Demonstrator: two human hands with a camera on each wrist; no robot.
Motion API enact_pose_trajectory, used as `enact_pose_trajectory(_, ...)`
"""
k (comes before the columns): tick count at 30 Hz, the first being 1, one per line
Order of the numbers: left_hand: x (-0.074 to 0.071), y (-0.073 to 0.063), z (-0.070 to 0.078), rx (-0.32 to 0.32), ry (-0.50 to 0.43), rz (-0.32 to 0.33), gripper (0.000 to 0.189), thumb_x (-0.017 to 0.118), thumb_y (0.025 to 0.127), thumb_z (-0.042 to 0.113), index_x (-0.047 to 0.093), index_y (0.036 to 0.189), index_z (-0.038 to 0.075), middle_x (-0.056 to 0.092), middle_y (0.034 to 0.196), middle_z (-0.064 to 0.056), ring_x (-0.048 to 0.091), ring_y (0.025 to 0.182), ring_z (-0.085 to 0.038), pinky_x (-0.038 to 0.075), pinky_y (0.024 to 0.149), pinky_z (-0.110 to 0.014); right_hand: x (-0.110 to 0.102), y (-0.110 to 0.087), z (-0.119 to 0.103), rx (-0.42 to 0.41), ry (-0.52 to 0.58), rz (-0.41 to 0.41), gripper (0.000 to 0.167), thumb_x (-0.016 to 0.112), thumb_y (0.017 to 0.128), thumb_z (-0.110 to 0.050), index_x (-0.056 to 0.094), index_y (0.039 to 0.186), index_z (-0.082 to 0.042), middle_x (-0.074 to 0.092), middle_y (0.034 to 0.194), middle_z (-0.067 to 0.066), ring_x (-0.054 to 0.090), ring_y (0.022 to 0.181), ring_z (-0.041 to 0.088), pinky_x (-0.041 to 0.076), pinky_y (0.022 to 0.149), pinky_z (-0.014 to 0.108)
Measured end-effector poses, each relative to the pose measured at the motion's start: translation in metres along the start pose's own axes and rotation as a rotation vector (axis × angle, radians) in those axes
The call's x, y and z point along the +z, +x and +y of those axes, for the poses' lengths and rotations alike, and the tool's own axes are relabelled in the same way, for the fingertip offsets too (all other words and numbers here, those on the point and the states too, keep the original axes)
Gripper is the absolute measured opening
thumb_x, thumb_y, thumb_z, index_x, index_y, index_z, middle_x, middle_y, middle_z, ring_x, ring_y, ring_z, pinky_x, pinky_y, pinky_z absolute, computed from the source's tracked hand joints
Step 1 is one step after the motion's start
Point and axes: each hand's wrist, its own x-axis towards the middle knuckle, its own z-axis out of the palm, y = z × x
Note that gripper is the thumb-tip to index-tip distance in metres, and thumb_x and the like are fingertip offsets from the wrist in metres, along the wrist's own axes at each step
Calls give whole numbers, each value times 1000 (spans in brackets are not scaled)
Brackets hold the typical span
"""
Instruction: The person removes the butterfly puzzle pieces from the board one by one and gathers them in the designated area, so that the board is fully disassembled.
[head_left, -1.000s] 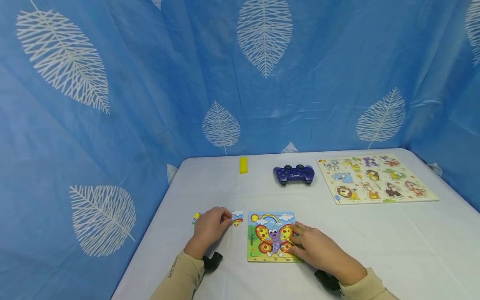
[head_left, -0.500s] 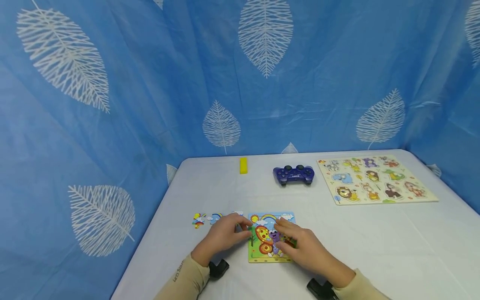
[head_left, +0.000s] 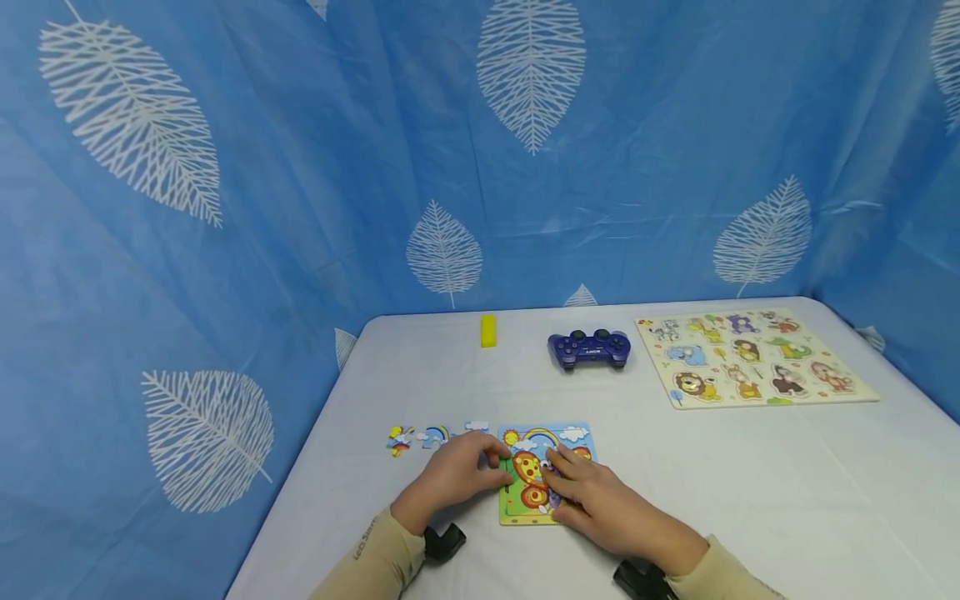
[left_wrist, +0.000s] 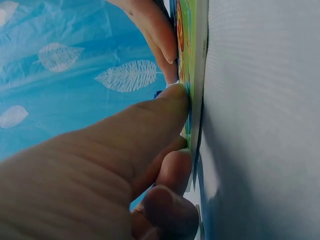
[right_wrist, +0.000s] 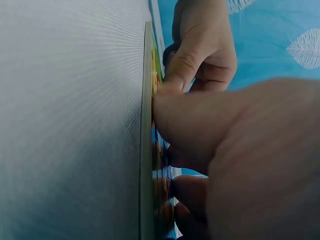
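Since a second ago your left hand (head_left: 456,473) has travelled right, from the loose pieces to the near-left side of the butterfly puzzle (head_left: 529,472), while your right hand (head_left: 603,508) has slid farther across its face. Your left thumb and forefinger are bent, their tips a little apart and touching the puzzle at its left edge; you cannot tell from these views whether they pinch a piece. Your right hand grasps nothing: its fingers are spread and extended, tips resting on the picture's right half, thumb near the lower edge. Both forearms angle inward from the bottom, palms tipped down, beige sleeves (head_left: 372,557) behind. Flat on the white table (head_left: 750,500), the puzzle lies between your hands. Left of it lie the loose pieces (head_left: 401,437); beyond are a yellow block (head_left: 488,331), a purple-blue game controller (head_left: 590,349) and an animal board (head_left: 768,367).
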Motion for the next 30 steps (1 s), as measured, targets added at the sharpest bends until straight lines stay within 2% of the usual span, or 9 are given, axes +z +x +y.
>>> enact_pose_trajectory(5, 2, 0, 1, -5, 23, -2, 29, 84, 86, 39, 76, 109, 23, 60, 85, 15, 51, 72, -3, 44, 68, -24, -1, 0, -1, 3, -15, -6, 51, 60, 104, -30, 55, 147, -3, 39, 161, 21, 33, 151, 43, 36, 112, 65)
enact_pose_trajectory(12, 4, 1, 2, -5, 27, -18, 33, 85, 85, 42, 74, 109, 23, 59, 83, 15, 50, 69, -3, 43, 65, -24, -1, -1, 0, -17, -15, 10, 51, 59, 105, -31, 56, 146, -2, 40, 160, 23, 35, 149, 45, 38, 109, 65)
enact_pose_trajectory(22, 3, 0, 5, -23, 29, -18, 33, 83, 86, 42, 71, 109, 22, 58, 83, 14, 49, 68, -3, 42, 64, -24, 0, -1, 1, -111, -88, 50, 44, 58, 106, -31, 60, 145, -11, 47, 155, 22, 41, 144, 48, 42, 106, 65)
enact_pose_trajectory(27, 2, -1, 4, -5, 100, -13, 42, 83, 85, 49, 72, 117, 24, 56, 81, 16, 48, 64, -2, 40, 59, -23, -1, -1, 0, -98, -83, 39, 44, 57, 106, -32, 60, 146, -12, 46, 156, 21, 40, 145, 48, 41, 106, 66)
enact_pose_trajectory(30, 0, -1, 5, 28, 139, -3, 40, 83, 84, 49, 74, 115, 26, 55, 77, 18, 47, 62, -2, 39, 57, -22, 0, 0, 0, -74, -66, 26, 44, 58, 106, -32, 59, 146, -13, 44, 158, 20, 38, 147, 46, 40, 108, 66)
